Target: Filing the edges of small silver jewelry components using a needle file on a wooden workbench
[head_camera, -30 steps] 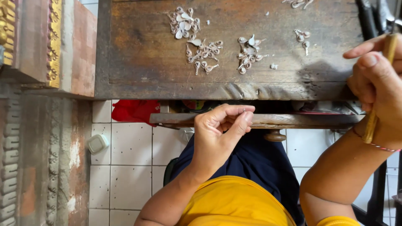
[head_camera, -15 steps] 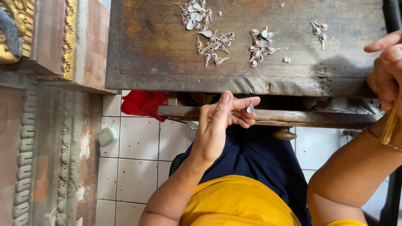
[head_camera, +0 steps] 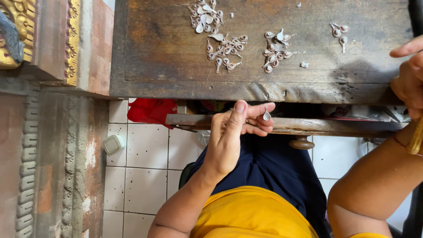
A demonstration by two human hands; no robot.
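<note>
My left hand (head_camera: 233, 132) hovers in front of the open wooden drawer (head_camera: 308, 125) and pinches a small silver teardrop piece (head_camera: 266, 116) between its fingertips. My right hand (head_camera: 410, 77) is at the right edge of the view, curled around a thin yellowish stick-like tool (head_camera: 415, 139) that runs down past the wrist. On the worn wooden workbench (head_camera: 167, 57) lie several small silver pieces in clusters: one pile (head_camera: 205, 17) at the top, another (head_camera: 227, 50) below it, a third (head_camera: 275, 50) to the right, and a small group (head_camera: 339, 33) further right.
A round wooden knob (head_camera: 302, 142) hangs under the drawer front. A red cloth (head_camera: 152, 110) sits beneath the bench. A small white lidded container (head_camera: 113, 144) lies on the tiled floor. Carved, gilded wooden frames (head_camera: 53, 48) stand at the left.
My left hand has drawn its fingers together on a small silver piece and shifted slightly. My right hand has slid further toward the right edge of the view.
</note>
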